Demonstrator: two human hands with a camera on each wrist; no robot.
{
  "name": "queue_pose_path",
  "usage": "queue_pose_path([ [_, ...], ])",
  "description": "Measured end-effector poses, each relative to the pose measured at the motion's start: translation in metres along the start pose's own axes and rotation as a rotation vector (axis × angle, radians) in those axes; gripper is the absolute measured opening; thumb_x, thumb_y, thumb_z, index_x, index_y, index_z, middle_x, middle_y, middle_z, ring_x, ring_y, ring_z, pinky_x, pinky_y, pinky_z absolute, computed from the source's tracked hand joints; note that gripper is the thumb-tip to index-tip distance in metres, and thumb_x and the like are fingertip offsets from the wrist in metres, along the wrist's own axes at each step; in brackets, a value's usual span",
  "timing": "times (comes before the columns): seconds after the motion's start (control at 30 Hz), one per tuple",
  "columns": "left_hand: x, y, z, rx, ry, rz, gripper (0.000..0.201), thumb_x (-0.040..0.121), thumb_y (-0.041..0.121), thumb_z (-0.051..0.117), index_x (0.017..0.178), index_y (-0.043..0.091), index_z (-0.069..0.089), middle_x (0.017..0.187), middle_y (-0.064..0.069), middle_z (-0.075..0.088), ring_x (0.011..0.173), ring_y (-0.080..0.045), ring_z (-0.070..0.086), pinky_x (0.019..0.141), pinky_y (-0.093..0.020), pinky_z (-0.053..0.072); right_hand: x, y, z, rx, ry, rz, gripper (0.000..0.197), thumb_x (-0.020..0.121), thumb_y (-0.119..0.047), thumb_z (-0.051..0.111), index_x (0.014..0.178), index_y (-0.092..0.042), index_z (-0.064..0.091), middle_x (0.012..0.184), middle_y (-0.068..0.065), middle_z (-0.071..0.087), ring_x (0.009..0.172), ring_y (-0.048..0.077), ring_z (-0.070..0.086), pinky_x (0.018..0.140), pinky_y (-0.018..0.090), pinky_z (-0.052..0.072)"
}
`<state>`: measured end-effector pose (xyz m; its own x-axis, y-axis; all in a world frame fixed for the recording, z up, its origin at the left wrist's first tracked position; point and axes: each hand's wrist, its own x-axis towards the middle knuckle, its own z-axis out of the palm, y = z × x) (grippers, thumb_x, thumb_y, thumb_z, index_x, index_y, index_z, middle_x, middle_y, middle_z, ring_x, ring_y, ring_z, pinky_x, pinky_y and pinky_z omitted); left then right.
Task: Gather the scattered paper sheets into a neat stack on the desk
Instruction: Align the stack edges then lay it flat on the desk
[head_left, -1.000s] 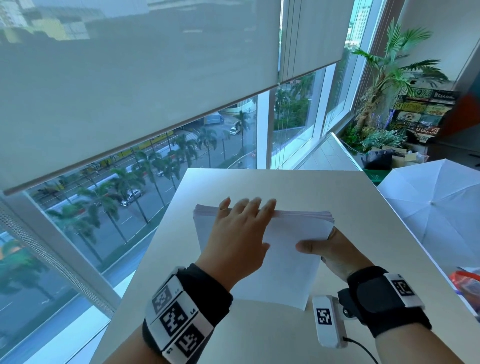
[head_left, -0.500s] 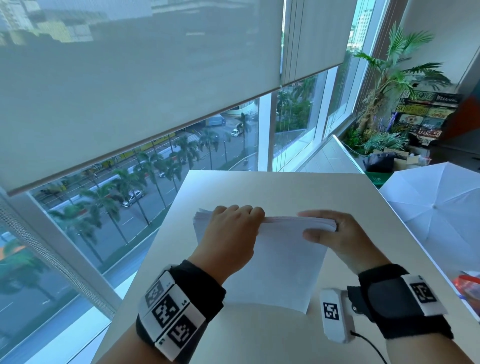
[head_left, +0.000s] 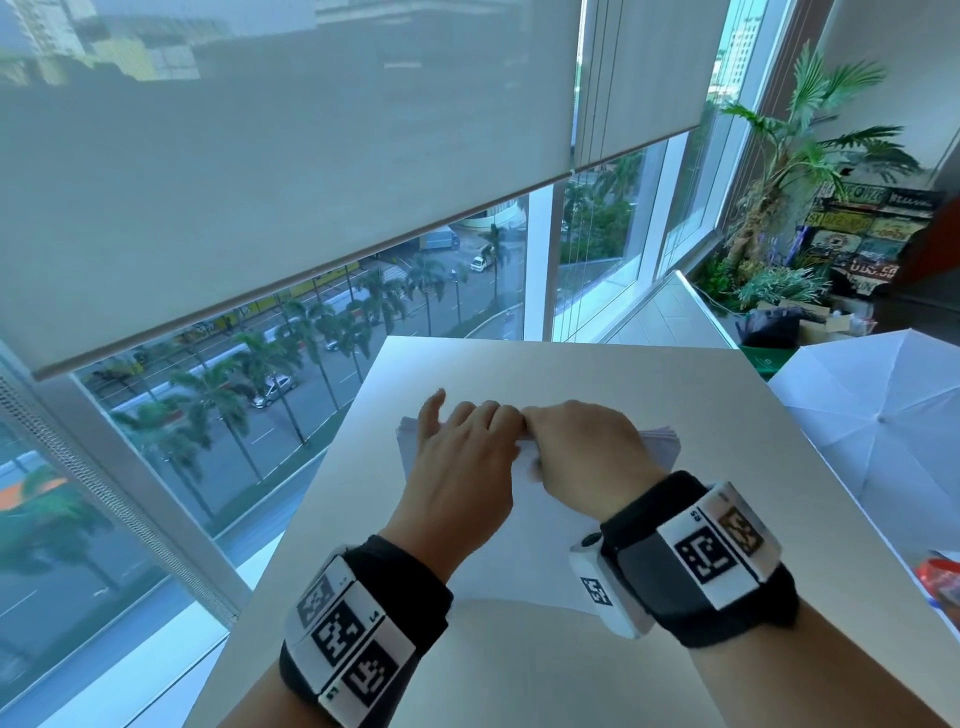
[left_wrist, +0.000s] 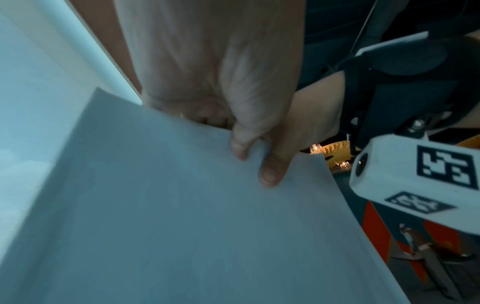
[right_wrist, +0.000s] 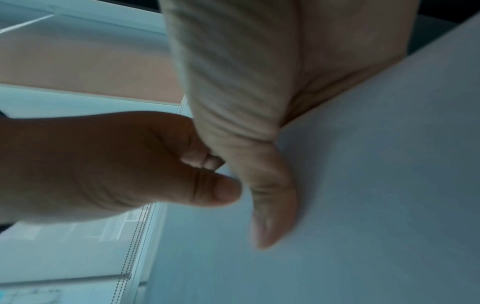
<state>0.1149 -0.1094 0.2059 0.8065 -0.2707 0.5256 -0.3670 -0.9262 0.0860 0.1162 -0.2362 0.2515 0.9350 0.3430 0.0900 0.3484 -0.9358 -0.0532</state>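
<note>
A stack of white paper sheets (head_left: 519, 551) lies on the pale desk (head_left: 571, 374), its far right corner (head_left: 662, 441) showing slightly uneven edges. Both hands sit side by side at the middle of the stack's far edge. My left hand (head_left: 478, 431) curls its fingers over that edge, one finger lifted. My right hand (head_left: 561, 434) curls over it right beside. In the left wrist view both thumbs press the top sheet (left_wrist: 182, 216): the left thumb (left_wrist: 241, 144) and the right thumb (left_wrist: 272, 168). The right wrist view shows the right thumb (right_wrist: 272, 205) on the paper (right_wrist: 363, 185).
A large window with a lowered roller blind (head_left: 260, 182) runs along the desk's left and far sides. An open white umbrella (head_left: 872, 415) lies off the desk's right edge. A potted palm (head_left: 795, 156) stands at the back right.
My right hand moved from the stack's right side to its far edge, then slid left until it met the left hand. The left fingers went from flat to curled over the far edge.
</note>
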Motion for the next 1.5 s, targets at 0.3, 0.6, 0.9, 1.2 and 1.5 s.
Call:
queue_pose_path([
  [0.3, -0.047, -0.038, 0.011, -0.446, 0.310, -0.596, 0.083, 0.068, 0.056, 0.050, 0.139, 0.020, 0.027, 0.149, -0.016, 0.027, 0.139, -0.026, 0.019, 0.114, -0.043, 0.014, -0.007, 0.036, -0.013, 0.248, 0.102, 0.177, 0.019, 0.086, -0.023, 0.060, 0.104, -0.022, 0.064, 0.105, 0.009, 0.069, 0.106, 0.031, 0.061, 0.078, 0.034, 0.045],
  [0.6, -0.041, -0.069, 0.042, -1.381, 0.036, -0.850, 0.131, 0.039, 0.056, 0.084, 0.146, 0.027, 0.014, 0.147, -0.004, 0.043, 0.133, -0.015, 0.045, 0.105, -0.042, 0.044, -0.025, 0.097, 0.004, 1.162, 0.306, 0.445, 0.026, 0.084, -0.001, 0.062, 0.077, -0.026, 0.063, 0.084, 0.004, 0.067, 0.072, 0.017, 0.062, 0.071, 0.029, 0.046],
  [0.9, -0.031, -0.061, 0.048, -1.300, -0.041, -0.831, 0.007, 0.078, 0.006, 0.069, 0.083, 0.011, 0.070, 0.072, 0.004, 0.074, 0.066, -0.011, 0.068, 0.071, -0.027, 0.053, -0.026, 0.085, 0.069, 1.439, 0.432, 0.570, 0.022, 0.084, 0.005, 0.059, 0.085, -0.016, 0.063, 0.065, -0.014, 0.071, 0.061, 0.003, 0.066, 0.070, 0.027, 0.052],
  [1.2, -0.065, -0.025, 0.082, -1.201, 0.174, -0.937, 0.023, 0.089, 0.000, 0.054, 0.077, 0.017, 0.063, 0.083, -0.006, 0.066, 0.073, -0.018, 0.060, 0.068, -0.025, 0.051, -0.035, 0.043, 0.124, 1.561, 0.373, 0.690, 0.014, 0.090, 0.001, 0.055, 0.097, -0.010, 0.060, 0.089, 0.005, 0.063, 0.084, 0.024, 0.057, 0.077, 0.030, 0.046],
  [1.5, -0.092, -0.048, 0.094, -1.194, 0.075, -0.970, 0.014, 0.072, 0.005, 0.074, 0.072, 0.017, 0.066, 0.065, 0.004, 0.070, 0.061, -0.014, 0.065, 0.049, -0.013, 0.052, -0.045, 0.064, 0.158, 1.600, 0.313, 0.759, 0.020, 0.080, 0.003, 0.067, 0.075, -0.016, 0.066, 0.066, -0.004, 0.072, 0.070, 0.020, 0.063, 0.057, 0.025, 0.053],
])
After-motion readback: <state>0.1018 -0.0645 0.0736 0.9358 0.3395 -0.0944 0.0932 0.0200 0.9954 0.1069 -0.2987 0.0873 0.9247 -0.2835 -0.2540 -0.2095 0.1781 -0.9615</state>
